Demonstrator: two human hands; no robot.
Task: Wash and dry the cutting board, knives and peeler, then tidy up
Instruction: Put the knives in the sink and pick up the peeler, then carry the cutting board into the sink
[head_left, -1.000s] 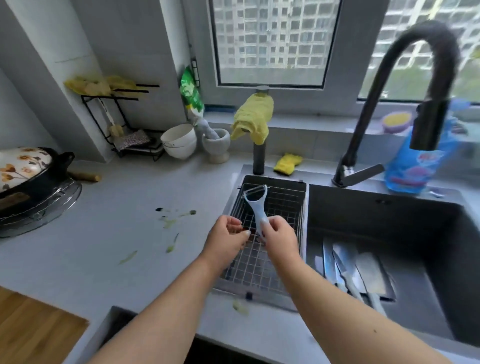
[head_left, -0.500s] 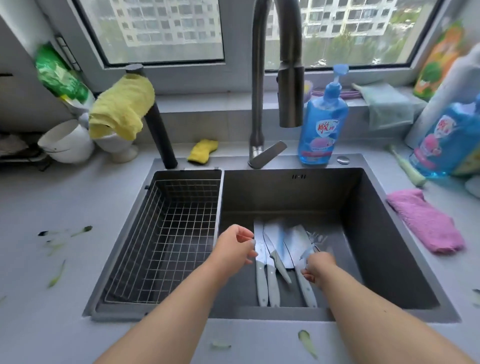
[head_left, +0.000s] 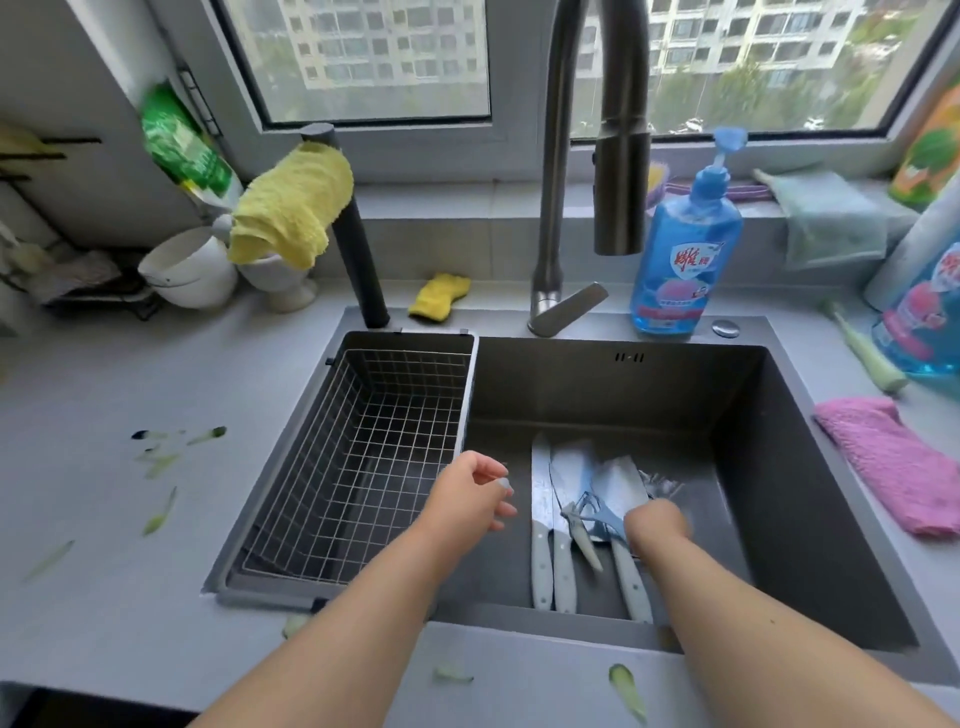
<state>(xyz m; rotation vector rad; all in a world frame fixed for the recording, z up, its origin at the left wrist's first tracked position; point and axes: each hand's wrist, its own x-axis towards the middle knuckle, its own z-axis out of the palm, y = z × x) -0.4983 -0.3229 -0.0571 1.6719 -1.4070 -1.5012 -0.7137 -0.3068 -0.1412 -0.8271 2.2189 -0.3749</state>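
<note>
Several knives (head_left: 543, 499) with pale handles lie side by side on the floor of the dark sink (head_left: 779, 457), blades pointing away from me. The light blue peeler (head_left: 592, 512) rests across them, head to the left. My right hand (head_left: 657, 525) is low in the basin, closed around the peeler's handle. My left hand (head_left: 472, 493) hovers over the divider between basket and basin, fingers loosely curled, holding nothing. The cutting board is not in view.
A wire drain basket (head_left: 363, 457) fills the sink's left part. The faucet (head_left: 621, 156) hangs over the basin, with a blue dish soap bottle (head_left: 685, 249) behind. A yellow sponge (head_left: 439, 296), yellow cloth (head_left: 291, 208), pink cloth (head_left: 893, 462) and green peel scraps (head_left: 161, 514) lie on the counter.
A second ago both hands held the peeler above the wire basket. My right hand has since carried it right and down onto the knives; my left hand let go.
</note>
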